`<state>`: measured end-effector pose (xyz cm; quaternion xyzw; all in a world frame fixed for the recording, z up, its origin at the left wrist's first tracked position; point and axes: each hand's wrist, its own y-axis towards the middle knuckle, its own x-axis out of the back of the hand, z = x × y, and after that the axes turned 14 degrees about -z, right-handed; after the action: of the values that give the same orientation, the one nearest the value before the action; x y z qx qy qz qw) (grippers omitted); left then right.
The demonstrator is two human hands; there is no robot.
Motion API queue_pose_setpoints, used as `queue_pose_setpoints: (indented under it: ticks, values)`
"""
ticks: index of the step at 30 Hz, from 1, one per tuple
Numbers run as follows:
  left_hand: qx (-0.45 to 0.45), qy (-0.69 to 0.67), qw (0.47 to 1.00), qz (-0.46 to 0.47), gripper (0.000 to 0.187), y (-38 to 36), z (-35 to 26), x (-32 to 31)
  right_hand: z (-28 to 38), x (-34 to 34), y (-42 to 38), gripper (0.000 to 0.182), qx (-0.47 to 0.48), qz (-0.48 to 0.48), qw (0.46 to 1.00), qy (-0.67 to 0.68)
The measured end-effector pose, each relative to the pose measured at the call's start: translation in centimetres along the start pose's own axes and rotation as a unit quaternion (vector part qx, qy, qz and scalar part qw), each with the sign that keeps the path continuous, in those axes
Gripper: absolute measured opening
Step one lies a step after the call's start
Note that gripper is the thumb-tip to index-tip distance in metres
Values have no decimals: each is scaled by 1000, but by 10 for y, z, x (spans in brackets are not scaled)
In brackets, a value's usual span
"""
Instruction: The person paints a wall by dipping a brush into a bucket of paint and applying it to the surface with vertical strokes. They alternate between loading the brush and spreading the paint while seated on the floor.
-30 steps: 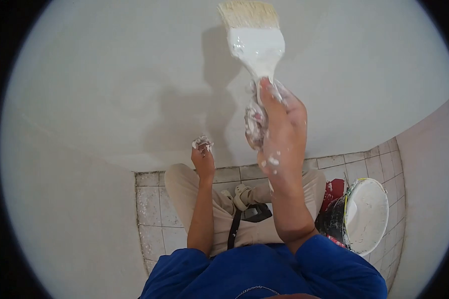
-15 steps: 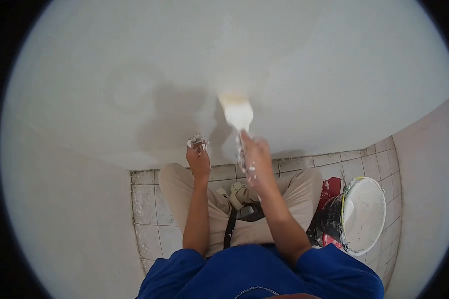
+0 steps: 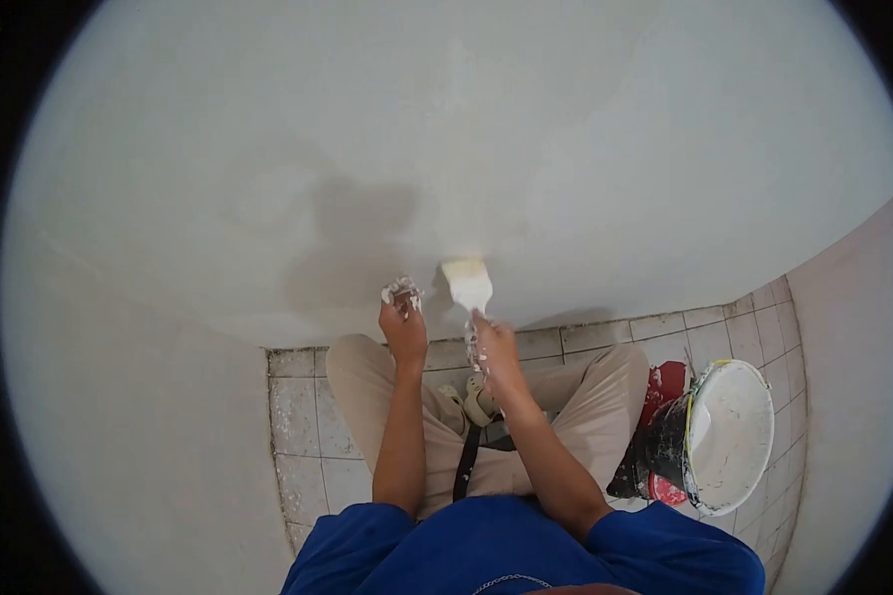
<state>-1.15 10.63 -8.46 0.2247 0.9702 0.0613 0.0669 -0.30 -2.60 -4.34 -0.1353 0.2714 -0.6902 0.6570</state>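
Observation:
My right hand (image 3: 493, 349) is wrapped round the handle of a wide brush (image 3: 469, 285), whose pale bristles point up against the white wall (image 3: 566, 169). White smears cover the fingers and the handle. To the left of the brush, my left hand (image 3: 403, 322) is closed, with white-smeared fingers curled near the wall; what it holds, if anything, cannot be made out. A bucket (image 3: 734, 436) with a whitish inside and a dark, splattered outside stands on the floor at the right.
My bent knees, in beige trousers (image 3: 595, 397), lie on both sides of the hands. A red object (image 3: 668, 382) sits beside the bucket. Tiled floor (image 3: 298, 426) with white spatters meets the wall below the hands. A side wall (image 3: 863, 397) rises at the right.
The brush and my right hand have moved down the wall, toward my body. My left hand appears slightly lower and further right, along with the whole view.

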Motion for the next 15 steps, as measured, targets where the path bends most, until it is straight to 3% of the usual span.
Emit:
queue_pose_setpoints:
  ticks: [2, 4, 6, 8, 10, 12, 14, 15]
  values:
    - [-29, 22, 999, 9, 25, -3, -5, 3, 73, -12, -47, 28, 40, 57, 997, 44]
    - [-22, 31, 999, 13, 25, -5, -2, 5, 118, -23, -81, 26, 161, 108, 976, 97]
    - [-3, 36, 999, 13, 25, -3, 2, 5, 148, -29, -97, 26, 174, 121, 972, 103]
    - [30, 38, 999, 15, 25, 0, 4, 4, 141, -33, -87, 27, 225, 94, 968, 62]
    - [-21, 13, 1000, 11, 35, 0, 12, 4, 79, -40, -30, 30, 312, 23, 949, -28]
    - [-31, 9, 999, 8, 35, 0, 10, -1, -4, -33, 10, 29, 272, -61, 958, -73]
    - [2, 38, 999, 12, 24, -3, -1, 1, -52, -9, 29, 34, 46, -28, 997, -56]
    - [-1, 26, 1000, 5, 24, -3, 0, 2, -50, -4, 29, 34, 29, -30, 997, -59]
